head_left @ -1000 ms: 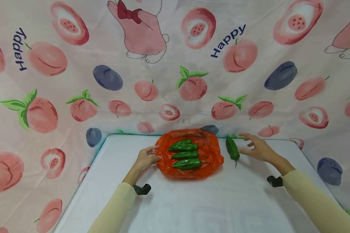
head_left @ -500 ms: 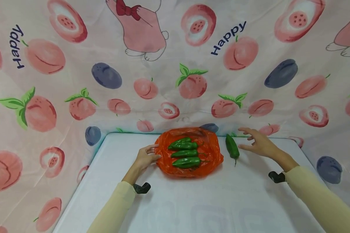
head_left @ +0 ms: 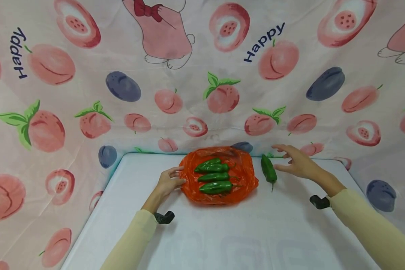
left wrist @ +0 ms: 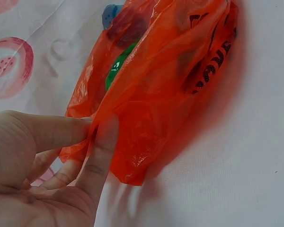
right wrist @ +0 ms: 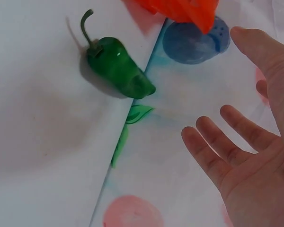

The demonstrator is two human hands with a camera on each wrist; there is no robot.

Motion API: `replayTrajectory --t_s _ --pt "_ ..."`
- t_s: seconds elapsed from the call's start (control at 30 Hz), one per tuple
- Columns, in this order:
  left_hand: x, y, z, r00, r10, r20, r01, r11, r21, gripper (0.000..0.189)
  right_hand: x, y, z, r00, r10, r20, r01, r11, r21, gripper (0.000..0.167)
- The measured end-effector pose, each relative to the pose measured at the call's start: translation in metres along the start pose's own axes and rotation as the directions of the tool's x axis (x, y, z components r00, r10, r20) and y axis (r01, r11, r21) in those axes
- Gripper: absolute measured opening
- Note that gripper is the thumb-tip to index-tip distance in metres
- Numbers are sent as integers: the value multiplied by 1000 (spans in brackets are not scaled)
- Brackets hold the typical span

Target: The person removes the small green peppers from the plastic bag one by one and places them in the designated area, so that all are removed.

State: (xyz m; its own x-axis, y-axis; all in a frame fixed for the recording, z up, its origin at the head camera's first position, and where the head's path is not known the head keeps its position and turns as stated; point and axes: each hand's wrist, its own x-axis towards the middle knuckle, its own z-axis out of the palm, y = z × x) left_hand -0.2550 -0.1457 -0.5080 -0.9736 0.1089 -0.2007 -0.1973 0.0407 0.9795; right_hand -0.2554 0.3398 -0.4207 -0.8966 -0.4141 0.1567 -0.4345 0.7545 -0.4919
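Note:
An orange-red plastic bag [head_left: 192,195] lies open on the white table, with several green peppers [head_left: 216,187] side by side in it. At its left edge my left hand [head_left: 167,183] pinches the plastic; the left wrist view shows the bag's rim [left wrist: 104,109] between thumb and fingers. A single green pepper [head_left: 268,168] rests on the table to the right of the bag. Beside it, my right hand [head_left: 297,163] hovers with fingers spread, holding nothing. In the right wrist view the single pepper [right wrist: 116,66] lies apart from the hand [right wrist: 255,156].
The white table [head_left: 202,240] ends just behind the bag. A fruit-printed cloth [head_left: 182,82] hangs behind it and at both sides. A dark wrist device [head_left: 164,217] sits on the left wrist, another dark device [head_left: 320,201] on the right.
My right hand has risen slightly away from the table, then shifted a little left toward the single pepper. The left hand, bag and peppers stay put; the head view tilts slightly.

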Motion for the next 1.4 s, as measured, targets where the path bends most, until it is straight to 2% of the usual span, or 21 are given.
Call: replayTrajectory --t_s 0.37,0.6,1.1,1.4 --pt "0 1 1 1000 9 -1 -9 1000 17 54 9 -22 -3 998 -54 -11 53 997 -56 74" --pt "-1 2 2 1000 7 -1 -7 1000 25 54 19 -36 -3 994 -105 -5 105 993 -49 67" --pt "-2 2 4 1000 14 -13 -14 1000 26 54 40 -66 7 976 -203 80 203 979 15 62" --pt "-2 1 5 1000 24 -15 -23 999 28 53 52 -85 16 972 -162 171 148 985 90 68"
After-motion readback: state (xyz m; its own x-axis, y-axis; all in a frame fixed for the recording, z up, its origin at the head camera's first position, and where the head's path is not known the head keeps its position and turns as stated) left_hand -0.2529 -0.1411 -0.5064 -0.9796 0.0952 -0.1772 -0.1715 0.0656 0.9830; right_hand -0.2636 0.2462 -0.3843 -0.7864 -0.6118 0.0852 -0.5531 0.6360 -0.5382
